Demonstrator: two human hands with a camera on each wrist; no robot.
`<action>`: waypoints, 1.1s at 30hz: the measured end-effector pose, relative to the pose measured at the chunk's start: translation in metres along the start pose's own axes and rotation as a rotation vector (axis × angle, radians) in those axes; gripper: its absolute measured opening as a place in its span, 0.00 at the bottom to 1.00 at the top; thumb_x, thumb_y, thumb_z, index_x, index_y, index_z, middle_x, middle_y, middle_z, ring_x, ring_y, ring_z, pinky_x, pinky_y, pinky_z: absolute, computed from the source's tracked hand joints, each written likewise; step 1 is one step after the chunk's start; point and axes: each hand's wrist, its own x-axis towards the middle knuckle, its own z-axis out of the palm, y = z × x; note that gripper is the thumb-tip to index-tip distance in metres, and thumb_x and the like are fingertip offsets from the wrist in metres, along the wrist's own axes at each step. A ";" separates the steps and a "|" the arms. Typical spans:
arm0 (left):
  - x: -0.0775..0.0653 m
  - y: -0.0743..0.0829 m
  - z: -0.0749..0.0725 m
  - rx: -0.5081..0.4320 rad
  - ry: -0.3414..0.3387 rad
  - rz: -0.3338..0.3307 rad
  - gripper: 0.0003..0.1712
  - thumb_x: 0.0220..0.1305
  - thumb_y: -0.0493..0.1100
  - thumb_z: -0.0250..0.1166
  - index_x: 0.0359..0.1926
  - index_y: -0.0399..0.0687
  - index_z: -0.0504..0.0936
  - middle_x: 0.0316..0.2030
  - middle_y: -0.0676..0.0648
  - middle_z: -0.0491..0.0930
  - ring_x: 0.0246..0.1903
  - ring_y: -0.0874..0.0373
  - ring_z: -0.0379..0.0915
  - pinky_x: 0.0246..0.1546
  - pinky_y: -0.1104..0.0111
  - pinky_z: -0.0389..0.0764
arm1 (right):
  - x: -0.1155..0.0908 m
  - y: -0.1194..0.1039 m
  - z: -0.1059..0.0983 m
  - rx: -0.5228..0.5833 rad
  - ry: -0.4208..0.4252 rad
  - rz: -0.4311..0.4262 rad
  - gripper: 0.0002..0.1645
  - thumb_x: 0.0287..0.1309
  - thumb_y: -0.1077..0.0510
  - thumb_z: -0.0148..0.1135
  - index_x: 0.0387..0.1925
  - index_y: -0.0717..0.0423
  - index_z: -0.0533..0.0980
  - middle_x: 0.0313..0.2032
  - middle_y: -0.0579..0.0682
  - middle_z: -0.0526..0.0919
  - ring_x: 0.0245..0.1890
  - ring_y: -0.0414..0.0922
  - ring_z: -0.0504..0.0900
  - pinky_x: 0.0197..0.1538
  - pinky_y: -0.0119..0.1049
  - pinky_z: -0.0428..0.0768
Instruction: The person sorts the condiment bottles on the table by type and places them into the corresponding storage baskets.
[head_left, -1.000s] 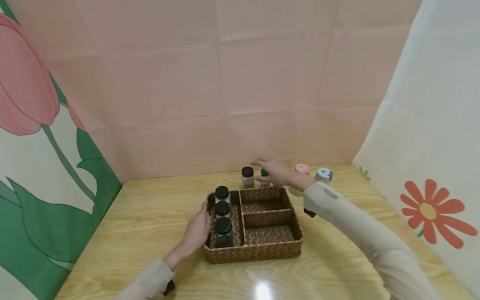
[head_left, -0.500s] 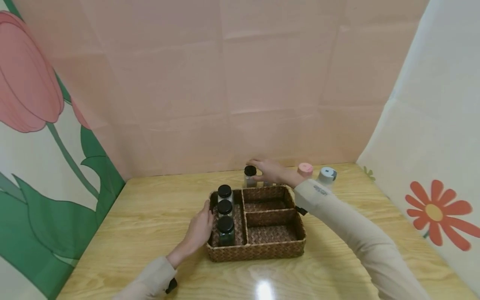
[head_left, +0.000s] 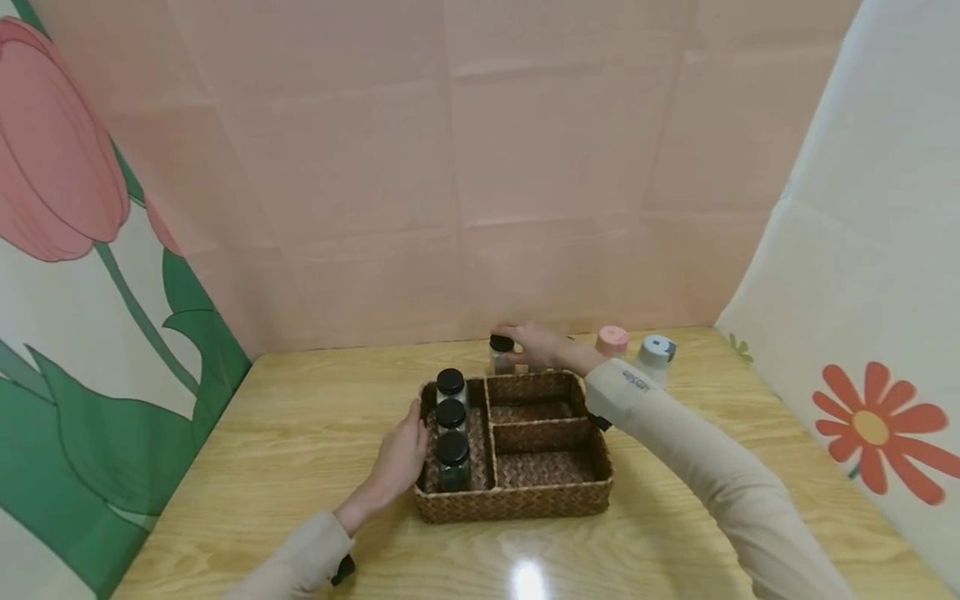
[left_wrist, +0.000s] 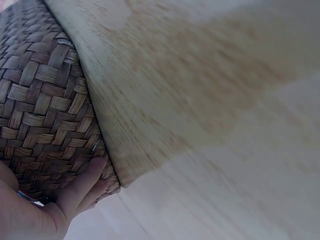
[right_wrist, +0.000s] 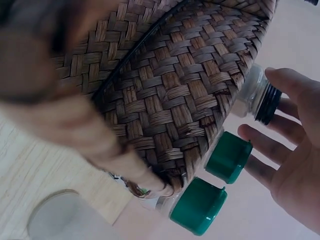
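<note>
At a wood-grain table (head_left: 322,417), your left hand (head_left: 401,450) rests straight fingers against a woven basket (head_left: 517,504) while your right hand (head_left: 545,343) pinches a black-lidded jar (head_left: 500,362) behind it.

Place: screened-off table corner, homely; from where I stand, room type unclear | Back: creased pink sheet (head_left: 525,167) | Left: white tulip-printed hanging (head_left: 45,287) | Right: white daisy-printed hanging (head_left: 862,267) | Surface: pale yellow wood-grain tabletop (head_left: 322,417) | Household signs: brown woven rectangular basket (head_left: 517,504), black-lidded clear jars (head_left: 452,450)
</note>
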 end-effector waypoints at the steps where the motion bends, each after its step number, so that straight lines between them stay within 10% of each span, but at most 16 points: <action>1: 0.000 0.000 0.000 0.000 0.003 0.001 0.28 0.75 0.33 0.48 0.70 0.21 0.56 0.18 0.51 0.65 0.10 0.64 0.58 0.11 0.71 0.66 | 0.000 -0.001 -0.001 -0.003 -0.001 -0.001 0.36 0.67 0.55 0.63 0.71 0.63 0.63 0.67 0.65 0.66 0.63 0.60 0.70 0.61 0.55 0.71; 33: -0.002 0.002 0.001 -0.003 -0.002 -0.021 0.28 0.75 0.33 0.48 0.70 0.21 0.56 0.18 0.50 0.65 0.10 0.64 0.58 0.10 0.71 0.65 | 0.010 -0.005 0.000 -0.010 -0.037 0.089 0.33 0.66 0.60 0.63 0.69 0.65 0.65 0.64 0.65 0.68 0.61 0.59 0.71 0.59 0.51 0.73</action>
